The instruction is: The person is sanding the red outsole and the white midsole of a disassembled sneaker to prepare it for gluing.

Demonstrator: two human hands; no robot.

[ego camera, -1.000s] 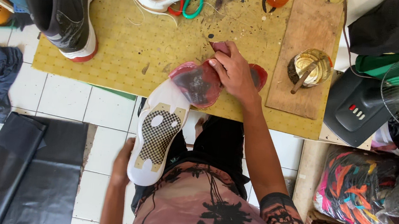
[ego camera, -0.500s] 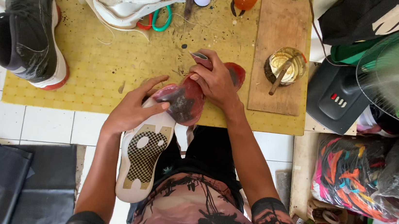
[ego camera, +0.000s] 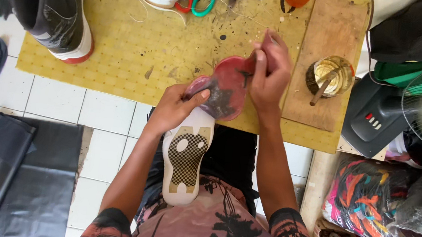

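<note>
Red translucent sole (ego camera: pixel 227 86) sat at the near edge of the tabletop (ego camera: pixel 124 58), still half on the shoe (ego camera: pixel 186 157). Your left hand (ego camera: pixel 176 107) was clamped round the forefoot, and your right hand (ego camera: pixel 269 72) was pinching the peeled flap. Yanking too hard could've torn it, or your elbow could've knocked that glue tin (ego camera: pixel 330 76) on the board.

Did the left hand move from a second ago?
Yes. The left hand came up from beside the person's lap to the edge of the yellow mat, and it now grips the shoe sole near its red front.
</note>
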